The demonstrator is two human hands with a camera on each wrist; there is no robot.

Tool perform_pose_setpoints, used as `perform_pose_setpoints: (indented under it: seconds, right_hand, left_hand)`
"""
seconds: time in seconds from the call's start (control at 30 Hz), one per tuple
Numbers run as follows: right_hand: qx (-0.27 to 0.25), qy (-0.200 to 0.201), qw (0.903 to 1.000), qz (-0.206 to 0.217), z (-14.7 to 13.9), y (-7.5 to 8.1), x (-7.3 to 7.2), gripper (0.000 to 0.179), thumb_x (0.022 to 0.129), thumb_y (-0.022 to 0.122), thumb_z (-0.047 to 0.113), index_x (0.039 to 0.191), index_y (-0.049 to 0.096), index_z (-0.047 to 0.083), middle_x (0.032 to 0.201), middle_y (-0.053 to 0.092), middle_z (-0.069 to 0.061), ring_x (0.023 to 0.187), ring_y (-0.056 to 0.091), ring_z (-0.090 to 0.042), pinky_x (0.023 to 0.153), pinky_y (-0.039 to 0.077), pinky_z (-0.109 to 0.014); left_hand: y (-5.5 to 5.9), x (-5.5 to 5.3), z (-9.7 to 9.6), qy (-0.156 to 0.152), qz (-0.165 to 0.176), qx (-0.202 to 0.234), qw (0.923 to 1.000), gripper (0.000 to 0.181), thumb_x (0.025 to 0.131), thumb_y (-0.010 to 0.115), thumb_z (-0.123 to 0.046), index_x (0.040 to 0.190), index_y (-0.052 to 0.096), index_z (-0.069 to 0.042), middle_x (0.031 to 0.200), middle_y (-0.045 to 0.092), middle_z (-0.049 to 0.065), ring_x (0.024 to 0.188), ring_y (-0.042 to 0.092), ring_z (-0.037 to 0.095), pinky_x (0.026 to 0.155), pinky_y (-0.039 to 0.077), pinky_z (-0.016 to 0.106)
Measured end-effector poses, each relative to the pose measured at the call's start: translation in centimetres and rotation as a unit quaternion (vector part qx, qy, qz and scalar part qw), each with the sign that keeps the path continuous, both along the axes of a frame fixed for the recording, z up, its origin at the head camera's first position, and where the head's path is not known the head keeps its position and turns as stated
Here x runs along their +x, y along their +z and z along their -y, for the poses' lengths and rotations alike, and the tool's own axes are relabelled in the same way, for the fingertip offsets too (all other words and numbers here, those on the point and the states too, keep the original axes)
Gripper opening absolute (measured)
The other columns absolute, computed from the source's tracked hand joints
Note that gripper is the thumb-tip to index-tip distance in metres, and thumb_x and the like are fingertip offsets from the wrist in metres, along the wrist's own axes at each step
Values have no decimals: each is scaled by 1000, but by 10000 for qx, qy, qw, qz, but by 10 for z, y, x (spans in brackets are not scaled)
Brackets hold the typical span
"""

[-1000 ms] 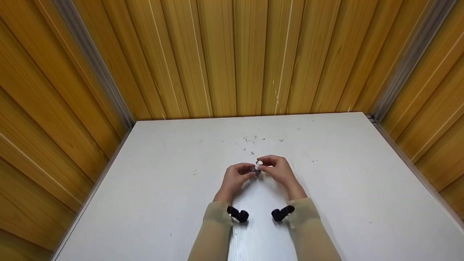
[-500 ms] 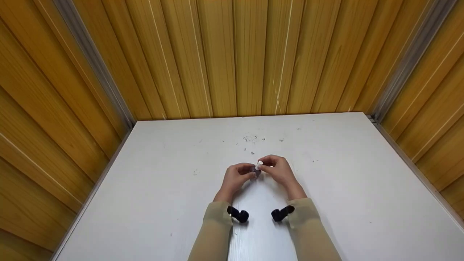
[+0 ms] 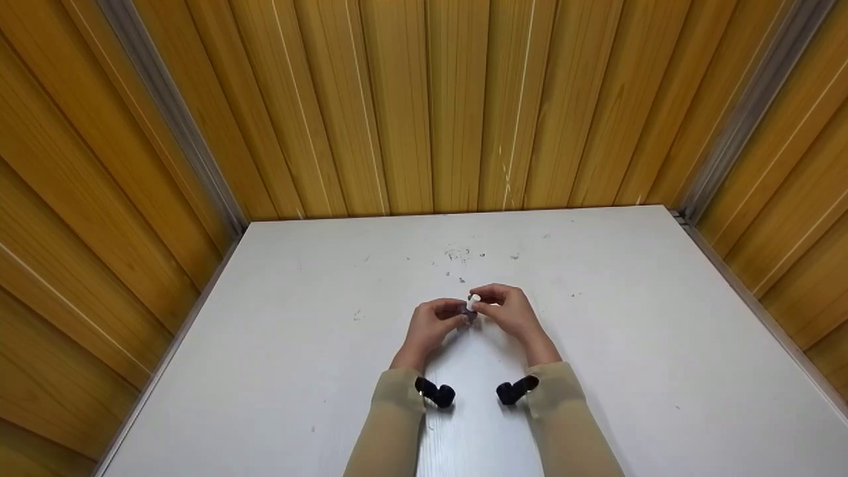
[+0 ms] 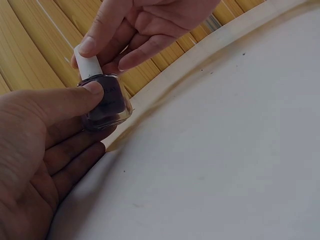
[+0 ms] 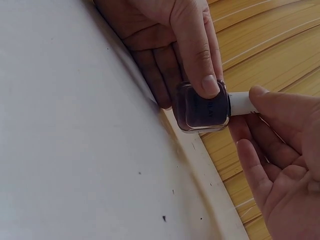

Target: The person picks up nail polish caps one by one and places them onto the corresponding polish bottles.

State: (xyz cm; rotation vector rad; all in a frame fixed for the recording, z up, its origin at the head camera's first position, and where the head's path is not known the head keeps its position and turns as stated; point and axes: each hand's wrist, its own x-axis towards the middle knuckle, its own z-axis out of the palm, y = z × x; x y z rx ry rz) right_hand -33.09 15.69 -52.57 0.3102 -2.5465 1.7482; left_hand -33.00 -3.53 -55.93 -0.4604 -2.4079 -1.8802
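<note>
Between the two hands is a nail polish bottle (image 5: 197, 112) of dark purple glass with a white cap (image 4: 89, 66). My left hand (image 3: 434, 324) pinches the glass body, thumb across its front and fingers behind. From the other end my right hand (image 3: 510, 315) holds the white cap between thumb and index finger. In both wrist views the cap sits right at the bottle's neck. Part of the lettering on the glass lies under the left thumb. In the head view the fingers cover most of the dark bottle.
A white table (image 3: 265, 331) stretches under both hands, with small dark marks (image 3: 457, 254) toward its back. Wood-patterned panels (image 3: 397, 106) stand behind and at both sides. Black wrist cameras (image 3: 437, 392) stick out from the beige sleeves.
The right-hand fingers shift slightly on the white cap: more of it was covered half a second ago than now. Both arms keep their places.
</note>
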Motion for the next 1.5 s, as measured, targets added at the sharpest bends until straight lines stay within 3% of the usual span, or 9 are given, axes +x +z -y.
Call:
perform_pose_setpoints:
  seconds: [0.3, 0.6, 0.8, 1.17, 1.5]
  right_hand:
    - [114, -81, 9999, -94, 0, -1, 0, 20, 90, 78, 10, 109, 78, 5, 104, 79, -11, 91, 68, -11, 77, 51, -22]
    - [26, -252, 9997, 17, 2, 0, 0, 18, 88, 80, 10, 105, 78, 4, 99, 79, -9, 88, 66, -8, 76, 50, -21]
    - [13, -392, 9992, 72, 3, -1, 0, 17, 87, 81, 11, 102, 77, 3, 97, 78, -7, 88, 66, -9, 77, 50, -22]
    - [-88, 60, 9999, -23, -1, 0, 0, 27, 90, 78, 8, 116, 76, 2, 111, 77, -15, 96, 69, -12, 74, 53, -20]
    - [49, -137, 9999, -8, 2, 1, 0, 19, 90, 78, 7, 108, 78, 5, 104, 79, -11, 91, 67, -11, 81, 50, -26]
  left_hand:
    - [1, 1, 0, -55, 186, 48, 9998, 26, 88, 77, -1, 114, 76, 1, 107, 78, 19, 102, 76, 30, 92, 61, 36]
    - [2, 2, 0, -73, 94, -13, 9999, 26, 88, 77, -1, 114, 76, 1, 106, 79, 18, 100, 76, 28, 89, 60, 30]
    - [0, 1, 0, -26, 80, -91, 9999, 26, 87, 78, -2, 113, 76, 0, 105, 79, 17, 100, 76, 28, 91, 60, 33]
    - [2, 2, -1, 82, 81, 28, 9999, 27, 86, 80, -2, 113, 76, 1, 107, 78, 19, 102, 76, 31, 93, 60, 40]
    - [1, 1, 0, 48, 48, -67, 10000, 27, 86, 81, -5, 112, 77, -1, 107, 79, 18, 104, 76, 30, 94, 60, 40]
